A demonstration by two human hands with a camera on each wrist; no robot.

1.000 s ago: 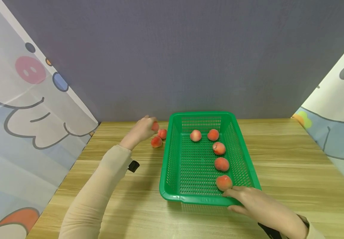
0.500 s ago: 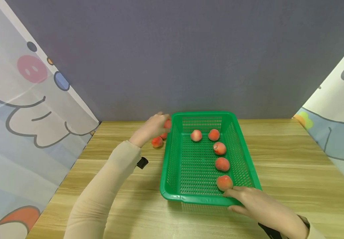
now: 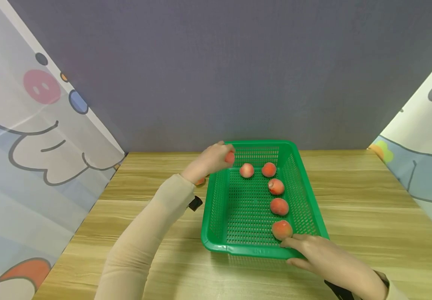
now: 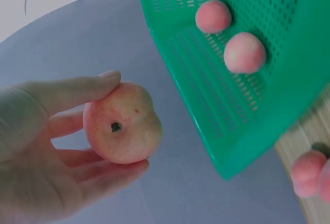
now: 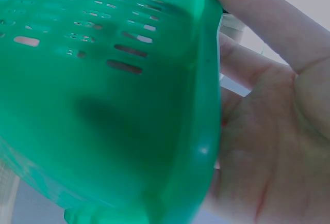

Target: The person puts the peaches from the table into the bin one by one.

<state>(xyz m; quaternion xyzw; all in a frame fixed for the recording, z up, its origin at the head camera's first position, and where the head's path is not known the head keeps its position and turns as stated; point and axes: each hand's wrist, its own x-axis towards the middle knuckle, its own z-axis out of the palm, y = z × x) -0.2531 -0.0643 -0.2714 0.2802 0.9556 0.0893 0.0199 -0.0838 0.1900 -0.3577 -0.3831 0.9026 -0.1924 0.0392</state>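
Note:
My left hand holds a peach between thumb and fingers, its stem hollow facing the left wrist camera. Both overlap the far left corner of the green plastic basket in the head view. Inside the basket lie several peaches: a pale one at the back and others in a line down the right side. At the near right corner, my right hand grips the basket's rim, fingers over the edge and thumb outside. The nearest peach lies right by those fingertips.
Left of the basket, mostly hidden behind my left wrist, more peaches lie on the wooden table. A grey wall rises behind the table, and cartoon-printed sheets stand at both sides.
My left hand has carried the peach rightward, from beside the table peaches to over the basket's far left corner. The right hand has stayed at the rim.

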